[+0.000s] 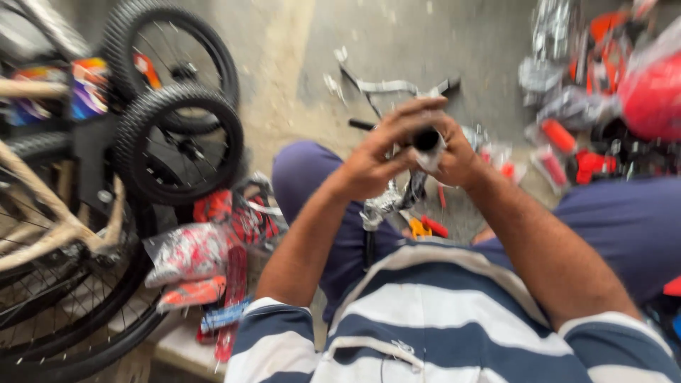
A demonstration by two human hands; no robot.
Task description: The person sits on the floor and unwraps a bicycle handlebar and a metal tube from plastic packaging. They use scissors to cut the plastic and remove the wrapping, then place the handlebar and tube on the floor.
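Two small knobby wheels (177, 142) are stacked at the left beside a tan bicycle frame (42, 206), with wrapped red parts (188, 252) just below. At centre, a black-ended tube (426, 139) is clasped above the lap: the left hand (376, 152) is curled over it, the right hand (457, 156) is closed around its wrapped shaft. The tube could probably slip in the loose wrapping and be dropped among the small tools (425, 227) beneath

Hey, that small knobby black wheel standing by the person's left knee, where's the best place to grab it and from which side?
Grip the small black wheel at the top of its tyre, coming from above. It stands upright with the top arc exposed, while its far side is close against a second wheel and its base sits among wrapped parts.
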